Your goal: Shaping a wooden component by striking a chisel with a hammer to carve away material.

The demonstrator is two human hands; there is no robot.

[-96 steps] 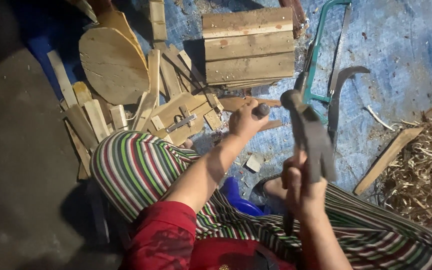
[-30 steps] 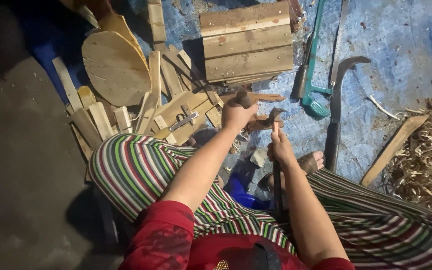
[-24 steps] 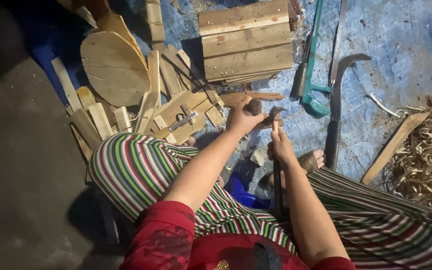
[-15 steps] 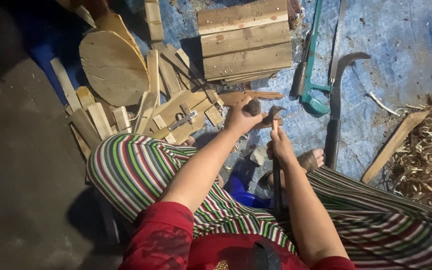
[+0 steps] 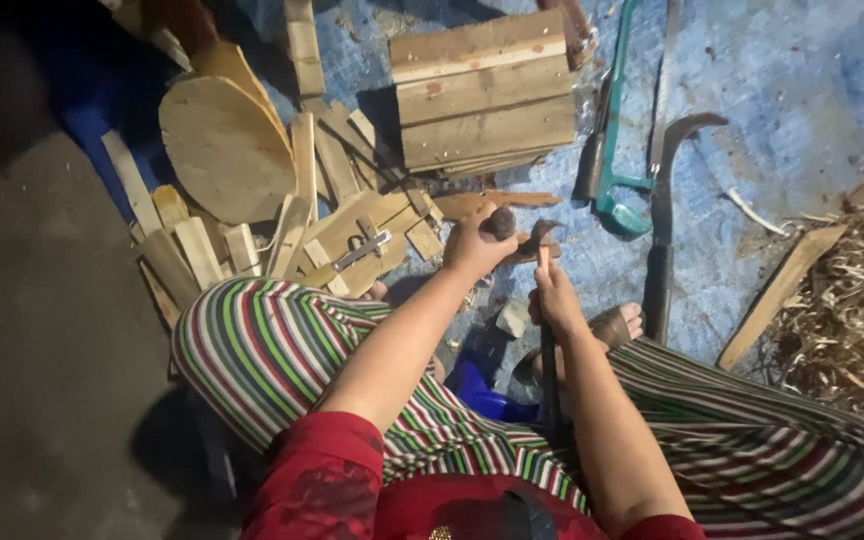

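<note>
My left hand (image 5: 470, 247) is shut on a small dark-ended piece (image 5: 501, 221), holding it upright just above the blue sheet. My right hand (image 5: 556, 298) grips the shaft of a hammer (image 5: 549, 360). The hammer's head (image 5: 542, 231) sits right beside the dark-ended piece, next to my left fingers. A thin brown wood strip (image 5: 522, 199) lies just beyond both hands. My striped trouser legs (image 5: 282, 350) fill the lower part of the view, and whatever lies under my left palm is hidden.
A stack of boards (image 5: 482, 95) lies ahead, with a round wooden disc (image 5: 222, 150) and several loose slats (image 5: 252, 240) to the left. A green-framed saw (image 5: 617, 160) and a curved blade (image 5: 664, 220) lie on the blue sheet (image 5: 802, 90) at right. Wood shavings (image 5: 852, 300) pile at far right.
About three seconds ago the hammer was raised high; it has since come down to the piece. Over the last second both hands stay nearly still.
</note>
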